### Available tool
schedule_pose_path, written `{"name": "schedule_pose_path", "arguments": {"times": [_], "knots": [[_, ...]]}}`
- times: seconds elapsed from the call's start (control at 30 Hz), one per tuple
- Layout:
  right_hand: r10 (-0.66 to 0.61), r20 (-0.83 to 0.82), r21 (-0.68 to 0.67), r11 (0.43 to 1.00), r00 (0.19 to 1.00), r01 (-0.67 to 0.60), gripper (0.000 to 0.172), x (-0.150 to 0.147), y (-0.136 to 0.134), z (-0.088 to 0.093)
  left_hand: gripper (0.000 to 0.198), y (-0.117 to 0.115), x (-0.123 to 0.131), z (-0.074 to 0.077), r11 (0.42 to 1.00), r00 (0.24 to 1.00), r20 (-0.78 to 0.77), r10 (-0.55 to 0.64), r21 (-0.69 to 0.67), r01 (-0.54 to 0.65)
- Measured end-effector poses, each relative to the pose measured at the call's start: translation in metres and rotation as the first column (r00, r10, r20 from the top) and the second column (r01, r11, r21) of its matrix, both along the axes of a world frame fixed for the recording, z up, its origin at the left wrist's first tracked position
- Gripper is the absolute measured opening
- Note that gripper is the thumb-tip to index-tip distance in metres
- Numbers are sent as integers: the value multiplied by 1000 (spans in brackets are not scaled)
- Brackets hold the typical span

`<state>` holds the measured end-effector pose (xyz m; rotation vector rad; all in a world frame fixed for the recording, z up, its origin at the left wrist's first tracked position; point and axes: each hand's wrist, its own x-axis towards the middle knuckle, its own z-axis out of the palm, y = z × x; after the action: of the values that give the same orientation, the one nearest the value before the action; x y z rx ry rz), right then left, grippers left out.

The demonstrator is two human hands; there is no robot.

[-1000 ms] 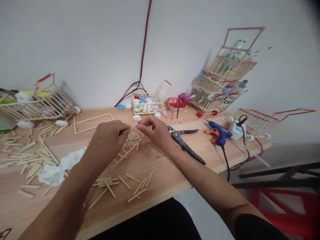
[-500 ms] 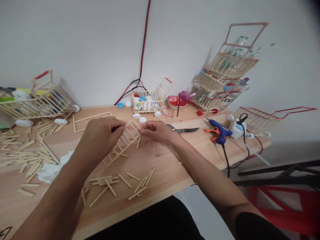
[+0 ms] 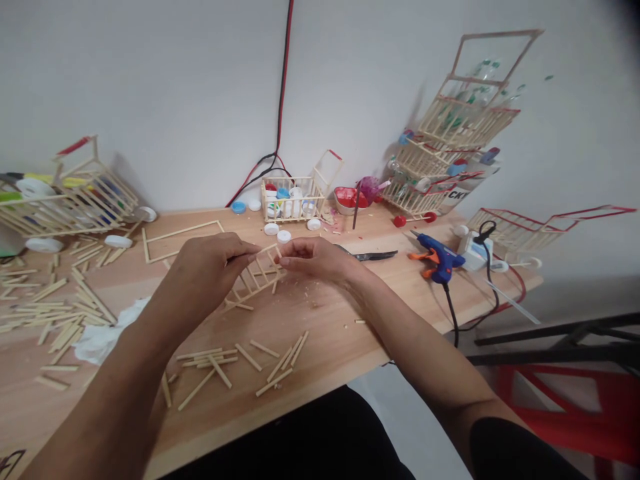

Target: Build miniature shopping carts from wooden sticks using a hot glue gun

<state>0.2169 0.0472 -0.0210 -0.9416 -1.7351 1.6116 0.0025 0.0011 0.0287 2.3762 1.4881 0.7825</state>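
Note:
Between my hands a small ladder-like frame of thin wooden sticks (image 3: 256,288) is held tilted above the table. My left hand (image 3: 213,267) pinches its upper left edge between thumb and fingers. At the frame's right end, the fingertips of my right hand (image 3: 315,259) close on its corner; whether a loose stick is also in them I cannot make out. Below lie several short cut sticks (image 3: 210,360) and a few more (image 3: 290,353) near the table's front edge. A larger rectangular stick frame (image 3: 145,247) lies flat beyond my left hand.
A blue glue gun (image 3: 435,257) with its cord lies right, near black-handled scissors (image 3: 375,256). Stick carts stand at left (image 3: 75,200), at the back (image 3: 293,200) and stacked at right (image 3: 450,147). Loose sticks (image 3: 50,313) and white tissue (image 3: 110,330) cover the left side.
The stick frame has been turned, so its far end now looks shorter and nearer my left hand. Both hands keep their grip; the whole view has shifted slightly.

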Motion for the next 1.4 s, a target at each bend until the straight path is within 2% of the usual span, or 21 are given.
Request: {"name": "schedule_pose_path", "arguments": {"times": [0.2, 0.33, 0.43, 0.5, 0.57, 0.63, 0.67, 0.73, 0.77, 0.8, 0.83, 0.87, 0.93, 1.03, 1.13, 1.2, 1.3, 1.4], "knots": [[85, 15, -43, 996, 996, -84, 24, -2, -3, 4, 28, 1, -1, -4, 999, 999, 6, -39, 25, 39], [85, 31, -29, 996, 996, -84, 29, -4, -4, 6, 28, 5, -2, -8, 996, 998, -32, -59, 61, 61], [55, 11, -31, 998, 998, -55, 30, -5, -4, 6, 29, 4, -1, -6, 992, 997, -35, -61, 111, 65], [19, -18, -35, 999, 1000, -19, 32, -5, -4, 7, 27, -1, 2, 2, 978, 1000, 16, -10, 211, 6], [-35, -80, -16, 999, 996, 34, 33, -5, -3, 9, 22, -9, 5, 12, 938, 986, 151, 75, 325, -121], [-107, -151, 11, 994, 983, 109, 33, -3, -1, 11, 17, -18, 11, 18, 908, 931, 338, 138, 332, -255], [-149, -179, 15, 988, 972, 155, 32, -2, 1, 12, 14, -21, 14, 18, 897, 876, 456, 156, 306, -319], [-227, -218, 9, 972, 949, 235, 33, 2, 4, 13, 21, -23, 21, 10, 924, 728, 660, 186, 136, -359], [-257, -236, 6, 964, 937, 266, 34, 4, 5, 14, 25, -22, 25, 4, 949, 660, 716, 227, -10, -315], [-279, -251, 8, 957, 927, 290, 35, 7, 6, 15, 27, -19, 29, -4, 964, 592, 764, 255, -153, -217], [-293, -262, 12, 952, 919, 307, 36, 9, 7, 16, 26, -15, 33, -11, 951, 528, 796, 298, -296, -90], [-298, -268, 18, 949, 916, 314, 36, 11, 7, 17, 25, -11, 36, -18, 912, 470, 813, 344, -408, 38], [-290, -271, 26, 951, 918, 308, 37, 13, 6, 19, 22, -5, 43, -26, 849, 325, 847, 420, -493, 188], [-271, -267, 29, 957, 925, 289, 36, 12, 3, 21, 24, -1, 52, -26, 819, 144, 865, 481, -502, 277], [-255, -268, 18, 963, 929, 270, 37, 6, 0, 22, 28, -1, 58, -20, 810, 91, 858, 506, -509, 292], [-248, -276, -4, 966, 928, 257, 38, 2, -3, 22, 27, -1, 60, -20, 834, 83, 868, 490, -495, 244], [-250, -304, -26, 967, 919, 255, 38, -4, -6, 20, 26, -1, 59, -23, 860, 94, 875, 474, -483, 162], [-262, -329, -16, 962, 907, 272, 36, -8, -7, 16, 27, -3, 59, -26, 859, 110, 868, 485, -496, 128]]}}
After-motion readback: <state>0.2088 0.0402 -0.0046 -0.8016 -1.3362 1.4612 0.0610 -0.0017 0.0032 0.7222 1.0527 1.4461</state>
